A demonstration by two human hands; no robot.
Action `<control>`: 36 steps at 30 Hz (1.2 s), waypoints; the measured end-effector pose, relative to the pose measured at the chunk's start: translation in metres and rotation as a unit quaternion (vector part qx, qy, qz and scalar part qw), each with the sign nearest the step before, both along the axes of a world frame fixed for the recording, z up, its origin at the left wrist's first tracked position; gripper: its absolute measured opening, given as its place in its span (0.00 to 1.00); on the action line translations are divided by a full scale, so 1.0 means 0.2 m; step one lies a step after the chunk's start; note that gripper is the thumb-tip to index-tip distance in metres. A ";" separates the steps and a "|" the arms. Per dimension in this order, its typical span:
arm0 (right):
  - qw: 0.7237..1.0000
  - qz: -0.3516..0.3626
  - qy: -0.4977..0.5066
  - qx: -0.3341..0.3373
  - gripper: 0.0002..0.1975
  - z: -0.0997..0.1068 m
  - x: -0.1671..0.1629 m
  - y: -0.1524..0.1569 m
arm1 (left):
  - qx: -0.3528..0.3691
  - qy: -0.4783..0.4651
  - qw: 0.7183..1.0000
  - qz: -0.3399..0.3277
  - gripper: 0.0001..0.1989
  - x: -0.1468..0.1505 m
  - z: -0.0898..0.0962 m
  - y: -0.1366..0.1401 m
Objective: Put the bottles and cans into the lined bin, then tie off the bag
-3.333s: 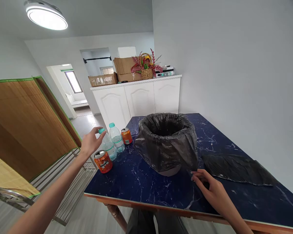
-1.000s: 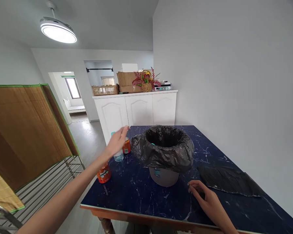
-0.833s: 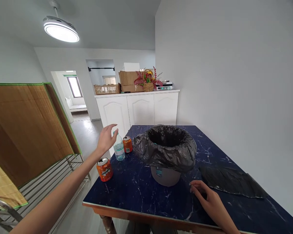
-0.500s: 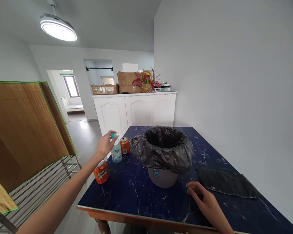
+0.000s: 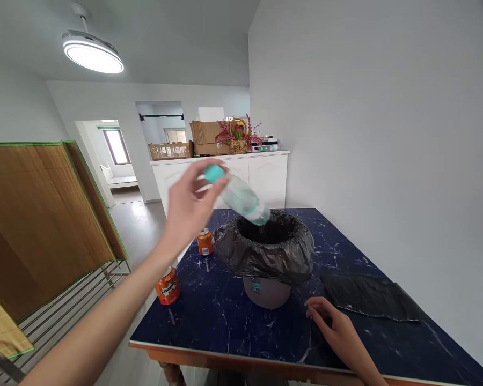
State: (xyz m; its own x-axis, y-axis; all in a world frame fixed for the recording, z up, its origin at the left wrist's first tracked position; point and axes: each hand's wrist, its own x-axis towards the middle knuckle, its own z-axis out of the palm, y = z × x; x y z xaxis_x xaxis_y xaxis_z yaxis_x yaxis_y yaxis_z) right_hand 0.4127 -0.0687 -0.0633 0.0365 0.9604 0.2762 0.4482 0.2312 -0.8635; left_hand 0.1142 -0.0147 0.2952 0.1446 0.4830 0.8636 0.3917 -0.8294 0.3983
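Note:
My left hand is closed round the turquoise cap of a clear plastic bottle. The bottle tilts, its base pointing down to the right over the mouth of a grey bin lined with a black bag. Low on the table, my right hand rests with thumb and fingers apart and nothing in it, just right of the bin. One orange soda can stands at the table's left edge, partly behind my left forearm. A second orange can stands beside the bin.
A folded black bag lies on the right of the dark blue marbled table. Behind stands a white cabinet bearing cardboard boxes and a flower basket. A rack with a bamboo mat is at left.
My left hand has lifted the bottle off the table and carried it up and right, tipping it over the bin. My right hand stays in almost the same place.

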 end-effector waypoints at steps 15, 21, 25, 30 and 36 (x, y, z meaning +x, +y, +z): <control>0.999 -0.001 0.002 -0.045 0.22 -0.02 0.02 0.00 | -0.102 0.137 0.976 0.133 0.21 -0.17 -0.29 0.42; 0.999 -0.007 0.002 -0.036 0.21 -0.01 0.01 0.01 | -0.236 0.250 0.895 0.286 0.17 -0.42 -0.63 0.78; 1.000 -0.002 0.000 -0.026 0.19 0.00 0.00 0.01 | -0.285 0.308 0.847 0.326 0.20 -0.42 -0.83 0.90; 1.000 -0.006 0.008 -0.014 0.19 0.01 0.00 0.01 | -0.297 0.355 0.817 0.344 0.20 -0.41 -0.94 0.91; 1.000 -0.007 0.010 -0.013 0.20 -0.01 0.00 0.02 | -0.303 0.386 0.805 0.333 0.20 -0.45 -0.94 0.79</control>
State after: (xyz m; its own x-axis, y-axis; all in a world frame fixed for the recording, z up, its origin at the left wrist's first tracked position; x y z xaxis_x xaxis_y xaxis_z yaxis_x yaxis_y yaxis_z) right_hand 0.4123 -0.0650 -0.0649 0.0553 0.9665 0.2508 0.4335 0.2031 -0.8780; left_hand 0.0234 0.1426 0.1065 0.0598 0.9743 0.2172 0.9940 -0.0781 0.0767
